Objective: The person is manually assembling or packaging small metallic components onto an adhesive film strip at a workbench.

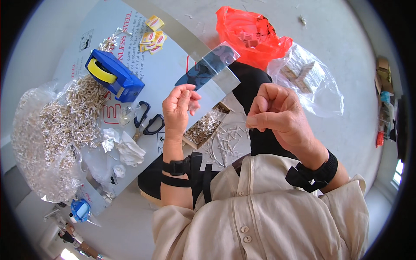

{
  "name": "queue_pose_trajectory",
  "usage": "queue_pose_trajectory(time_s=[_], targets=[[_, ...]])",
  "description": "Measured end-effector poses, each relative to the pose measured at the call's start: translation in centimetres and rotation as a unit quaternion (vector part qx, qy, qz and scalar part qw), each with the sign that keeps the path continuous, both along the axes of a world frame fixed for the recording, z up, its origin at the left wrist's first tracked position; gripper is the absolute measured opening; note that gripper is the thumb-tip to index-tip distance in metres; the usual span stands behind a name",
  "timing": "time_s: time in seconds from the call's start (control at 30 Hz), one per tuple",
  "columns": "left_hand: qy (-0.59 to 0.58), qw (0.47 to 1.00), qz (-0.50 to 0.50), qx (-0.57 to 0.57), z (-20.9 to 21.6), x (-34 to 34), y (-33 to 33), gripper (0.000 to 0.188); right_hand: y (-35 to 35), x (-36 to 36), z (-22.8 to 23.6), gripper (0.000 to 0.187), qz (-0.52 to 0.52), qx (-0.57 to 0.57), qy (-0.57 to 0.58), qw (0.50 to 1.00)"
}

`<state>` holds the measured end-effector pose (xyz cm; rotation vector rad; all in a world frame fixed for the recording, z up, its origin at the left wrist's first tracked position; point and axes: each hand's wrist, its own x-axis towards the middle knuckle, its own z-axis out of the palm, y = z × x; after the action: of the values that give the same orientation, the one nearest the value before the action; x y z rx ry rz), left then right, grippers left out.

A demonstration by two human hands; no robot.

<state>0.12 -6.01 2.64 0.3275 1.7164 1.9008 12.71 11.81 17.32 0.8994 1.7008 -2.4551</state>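
My left hand [178, 106] is raised over the table's right edge, fingers curled and thumb pressed in. Whatever it pinches is hidden. Just beyond its fingertips a clear, shiny plastic sheet [210, 67] with a dark bluish part juts past the table edge; I cannot tell whether the hand touches it. My right hand [277, 115] hangs in the air to the right, thumb and forefinger pinched together; anything between them is too small to make out. Below and between the hands, an open box [203, 128] holds cotton swabs, with more loose swabs [225, 143] beside it.
On the table [158, 82] are a blue tape dispenser [115, 76], black-handled scissors [149, 121], yellow packets [154, 39], crumpled white cloth [130, 149] and a clear bag of cotton swabs [56, 134]. A red plastic bag [247, 39] and a clear bag of white packs [307, 80] lie beyond my knee.
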Motion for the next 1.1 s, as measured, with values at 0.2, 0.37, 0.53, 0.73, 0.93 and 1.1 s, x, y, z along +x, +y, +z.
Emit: queue_pose_trajectory(time_s=[0.2,0.37,0.53,0.73,0.93,1.1], targets=[[-0.035,0.998,0.039,0.018,-0.3,1.8,0.5,0.027,0.7,0.7,2.8,0.027,0.038,0.011,-0.023,0.999],[-0.218,0.975,-0.004,0.052,0.1,2.4,0.1,0.052,1.0,1.1,4.0,0.03,0.078,-0.011,-0.046,0.996],[-0.371,0.918,-0.107,0.087,0.1,4.7,-0.2,0.071,1.2,1.7,4.6,0.031,0.062,0.02,-0.05,0.997],[-0.405,0.896,-0.148,0.109,-0.4,6.6,0.4,0.065,1.7,2.0,4.7,0.03,0.061,0.05,-0.048,0.996],[-0.422,0.871,-0.203,0.146,0.3,6.9,0.7,0.05,1.9,2.4,4.5,0.029,0.041,0.055,-0.043,0.997],[-0.381,0.893,-0.187,0.152,0.6,6.7,0.8,0.012,2.8,3.0,4.4,0.028,0.031,0.087,-0.044,0.995]])
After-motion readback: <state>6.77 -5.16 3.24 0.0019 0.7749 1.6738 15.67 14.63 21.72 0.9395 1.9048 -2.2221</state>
